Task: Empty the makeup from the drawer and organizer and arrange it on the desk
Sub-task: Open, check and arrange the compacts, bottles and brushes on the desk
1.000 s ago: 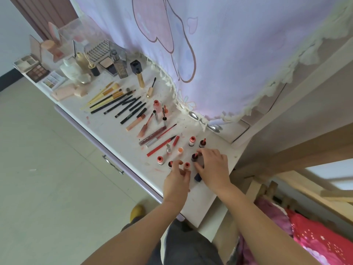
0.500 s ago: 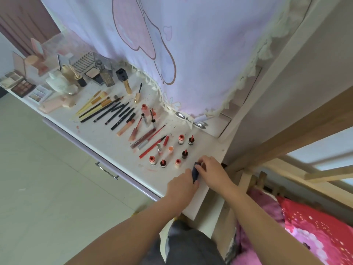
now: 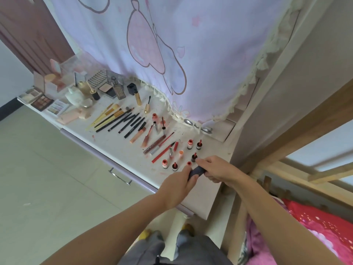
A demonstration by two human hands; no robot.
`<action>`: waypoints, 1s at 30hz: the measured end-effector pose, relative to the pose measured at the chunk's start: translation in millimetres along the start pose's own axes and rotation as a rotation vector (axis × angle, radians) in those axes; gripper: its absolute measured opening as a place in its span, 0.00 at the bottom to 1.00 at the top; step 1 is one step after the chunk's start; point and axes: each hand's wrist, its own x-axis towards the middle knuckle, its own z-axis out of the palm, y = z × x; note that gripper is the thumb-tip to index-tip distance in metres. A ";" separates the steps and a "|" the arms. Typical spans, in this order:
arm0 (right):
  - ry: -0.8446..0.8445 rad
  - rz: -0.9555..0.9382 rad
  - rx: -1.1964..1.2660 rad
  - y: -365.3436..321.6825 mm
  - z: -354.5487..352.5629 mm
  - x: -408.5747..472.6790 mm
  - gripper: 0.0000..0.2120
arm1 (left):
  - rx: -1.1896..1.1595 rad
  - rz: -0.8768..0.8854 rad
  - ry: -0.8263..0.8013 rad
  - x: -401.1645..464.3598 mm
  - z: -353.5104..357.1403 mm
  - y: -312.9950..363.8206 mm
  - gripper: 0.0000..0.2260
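Gripping dark tube (image 3: pixel 196 172) near desk (image 3: pixel 202 199) edge

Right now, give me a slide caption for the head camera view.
Both hands, left hand and right hand, grip a dark tube beside upright lipsticks on the desk.

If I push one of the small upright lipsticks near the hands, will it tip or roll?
The upright lipsticks look narrow and tall for their bases, so a sideways push would probably tip one. They appear round, so a fallen one would likely roll on the desk. They stand close together, so one falling may knock its neighbour.
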 end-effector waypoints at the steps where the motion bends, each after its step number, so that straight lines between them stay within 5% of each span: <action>1: -0.003 -0.015 0.022 -3.1 3.1 -2.2 0.17 | -0.044 0.021 -0.008 -1.8 -6.7 -3.1 0.13; 15: 0.248 -0.280 0.106 -18.4 34.0 -20.7 0.18 | -0.128 0.138 -0.052 -19.1 -62.7 -0.9 0.11; 22: 0.421 -0.294 -0.105 -29.8 40.0 -31.0 0.18 | 0.142 0.035 0.019 -13.3 -57.2 25.9 0.14; 28: 0.653 -0.218 0.063 -17.9 -12.6 -30.3 0.17 | 0.015 -0.062 0.000 -27.9 -60.1 7.8 0.13; 30: 0.616 -0.216 0.095 -16.1 -22.1 -31.3 0.17 | -0.100 -0.150 0.059 -31.2 -60.6 -1.9 0.14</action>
